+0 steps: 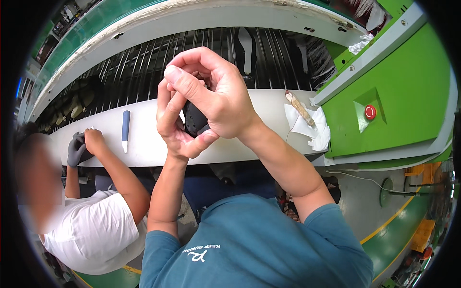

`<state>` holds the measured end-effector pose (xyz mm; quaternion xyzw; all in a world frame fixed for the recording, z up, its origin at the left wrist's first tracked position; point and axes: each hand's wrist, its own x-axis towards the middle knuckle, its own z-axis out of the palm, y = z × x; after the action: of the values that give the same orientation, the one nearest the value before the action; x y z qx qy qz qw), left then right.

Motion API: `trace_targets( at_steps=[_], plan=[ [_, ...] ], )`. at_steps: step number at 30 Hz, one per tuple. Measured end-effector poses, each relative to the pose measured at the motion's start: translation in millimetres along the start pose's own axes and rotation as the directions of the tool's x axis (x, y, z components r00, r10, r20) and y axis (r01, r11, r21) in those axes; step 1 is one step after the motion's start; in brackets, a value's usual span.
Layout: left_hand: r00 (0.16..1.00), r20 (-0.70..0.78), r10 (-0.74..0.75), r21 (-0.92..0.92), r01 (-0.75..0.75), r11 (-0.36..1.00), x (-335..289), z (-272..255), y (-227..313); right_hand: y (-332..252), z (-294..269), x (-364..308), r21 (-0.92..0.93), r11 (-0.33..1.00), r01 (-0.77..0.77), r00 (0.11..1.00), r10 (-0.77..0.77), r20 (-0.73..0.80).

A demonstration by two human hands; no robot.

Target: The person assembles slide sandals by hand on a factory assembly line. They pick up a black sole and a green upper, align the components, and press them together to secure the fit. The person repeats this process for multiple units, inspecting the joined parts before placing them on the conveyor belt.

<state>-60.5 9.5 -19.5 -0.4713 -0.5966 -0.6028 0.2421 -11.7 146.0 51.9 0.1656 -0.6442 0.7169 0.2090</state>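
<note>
Above the white bench, both my hands are wrapped around a black shoe piece with small perforations [194, 118]. My left hand [172, 121] grips it from the left and below, fingers curled upward. My right hand [220, 93] closes over its top and right side, its thumb and fingers bent near the left fingertips. A sliver of white shows at the piece's left edge. Most of the piece is hidden by my hands, so its full shape cannot be made out.
The white bench [230, 150] borders a conveyor of metal rods carrying a long pale-and-black sole [246, 50]. A blue-handled tool [126, 132] and a wrapped stick [300, 109] on white tissue [321, 128] flank me. A co-worker [96, 225] sits left; a green machine panel with a red button [370, 112] stands right.
</note>
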Motion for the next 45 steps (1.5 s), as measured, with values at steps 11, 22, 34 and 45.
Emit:
trace_targets(
  at_steps=[11,22,34,45],
  plan=[
    [0.989,-0.062,-0.132,-0.272,0.110,0.956,6,-16,-22,75,-16,-48,-0.113,0.994,-0.001,0.999,-0.004,-0.048],
    [0.820,-0.274,-0.503,-0.264,0.438,0.859,-51,-62,-51,152,-18,-99,-0.346,0.873,-0.343,0.933,0.359,-0.019],
    [0.491,-0.288,-0.822,-0.382,0.729,0.568,-91,-83,-87,154,-17,-65,-0.482,0.658,-0.578,0.749,0.662,0.006],
    [0.339,-0.788,-0.514,-0.352,0.438,0.828,-116,-90,-93,147,10,-28,-0.493,0.566,-0.660,0.631,0.775,0.044]
  ],
)
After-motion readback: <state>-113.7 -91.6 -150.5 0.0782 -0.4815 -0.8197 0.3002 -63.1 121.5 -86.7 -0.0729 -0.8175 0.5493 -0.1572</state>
